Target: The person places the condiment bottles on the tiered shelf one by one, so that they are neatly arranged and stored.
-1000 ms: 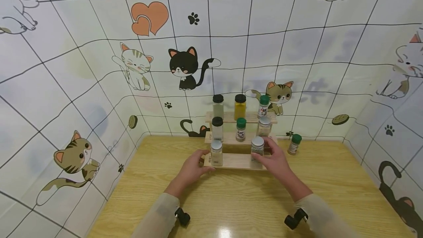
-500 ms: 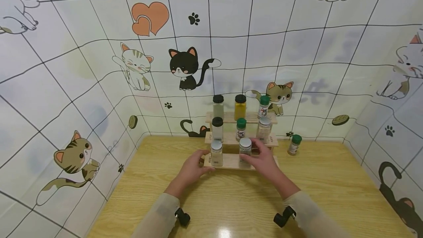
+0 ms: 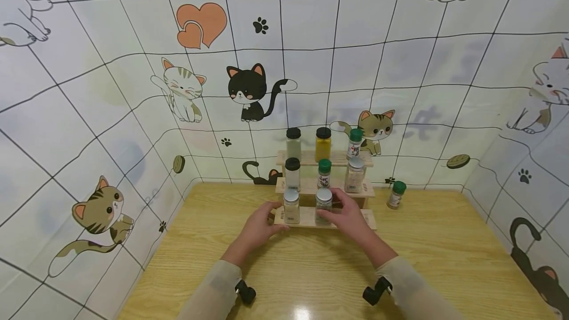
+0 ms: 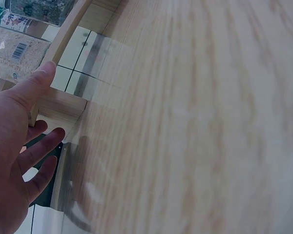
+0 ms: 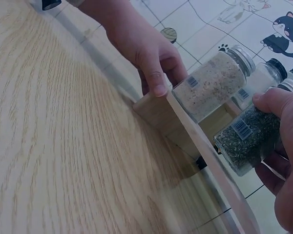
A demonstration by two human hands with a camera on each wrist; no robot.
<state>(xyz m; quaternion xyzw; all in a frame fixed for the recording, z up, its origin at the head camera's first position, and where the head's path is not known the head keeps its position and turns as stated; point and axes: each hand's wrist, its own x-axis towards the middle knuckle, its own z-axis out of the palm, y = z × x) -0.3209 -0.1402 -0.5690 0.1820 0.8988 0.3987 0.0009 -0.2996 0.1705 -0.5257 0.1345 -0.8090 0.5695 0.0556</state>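
Observation:
A three-tier wooden spice rack (image 3: 306,219) stands against the wall with jars on each tier. My left hand (image 3: 258,222) grips the left end of its lowest tier; in the left wrist view the thumb lies on the front edge with the fingers behind. My right hand (image 3: 350,217) pinches a silver-lidded glass jar of dark green flakes (image 5: 251,134) at the middle of that tier. To its left stands a silver-lidded jar of pale pinkish grains (image 5: 212,87), near my left thumb. Whether the held jar's base touches the board is hard to tell.
The upper tiers bear several jars, including a yellow one (image 3: 323,148), a green-capped one (image 3: 324,178) and a silver-lidded one (image 3: 354,177). Another green-capped jar (image 3: 395,196) stands on the wooden table (image 3: 302,265), right of the rack. A cat-patterned wall (image 3: 311,78) closes the back.
My right hand has moved left along the lowest tier with the dark green jar, from its right end to the middle. My left hand has stayed on the rack's end.

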